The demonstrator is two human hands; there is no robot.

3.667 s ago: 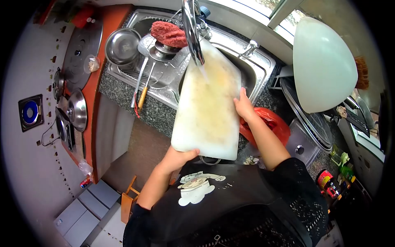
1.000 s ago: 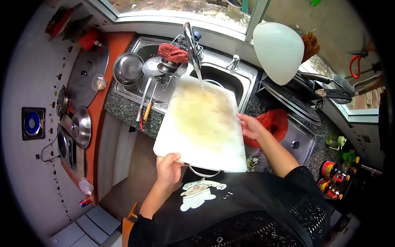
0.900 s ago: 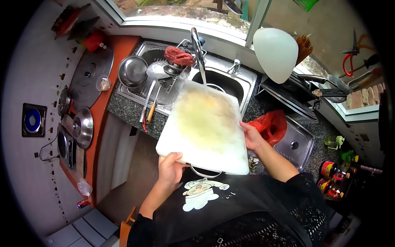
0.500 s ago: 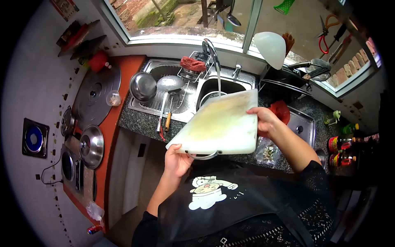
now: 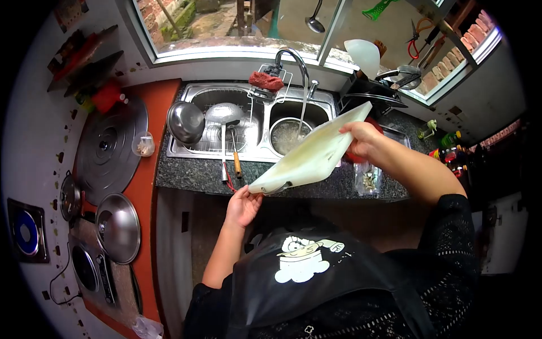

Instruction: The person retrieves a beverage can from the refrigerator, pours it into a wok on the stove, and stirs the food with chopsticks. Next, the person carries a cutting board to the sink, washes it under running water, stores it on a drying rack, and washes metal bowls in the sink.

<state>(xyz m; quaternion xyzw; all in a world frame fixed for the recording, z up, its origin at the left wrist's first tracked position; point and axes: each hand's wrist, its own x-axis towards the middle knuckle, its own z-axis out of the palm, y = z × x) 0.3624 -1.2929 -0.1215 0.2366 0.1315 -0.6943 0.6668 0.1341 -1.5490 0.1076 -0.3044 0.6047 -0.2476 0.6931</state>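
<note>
Between my two hands is a white cutting board [image 5: 316,152], stained yellowish on its upper face and tilted steeply. My left hand [image 5: 244,206] grips its near left corner, close to a metal handle on the edge. At the right edge, higher up, my right hand [image 5: 361,139] holds it with the fingers wrapped over. Beyond the board, water runs from the curved faucet [image 5: 304,73] into a round pot [image 5: 288,134] in the right sink basin. The board covers part of that basin's near side.
A ladle [image 5: 224,116] and a wooden-handled tool [image 5: 237,164] lie across the left sink basin [image 5: 197,93], beside a metal bowl [image 5: 186,122]. A red cloth-like lump [image 5: 266,81] rests on a wire rack. Bagged food [image 5: 368,181] lies right on the counter; lids sit on the orange surface [image 5: 148,203] at left.
The cutting board has tipped more steeply, its right side raised and its face turned more edge-on. The pot and running water show more fully. The view has shifted somewhat.
</note>
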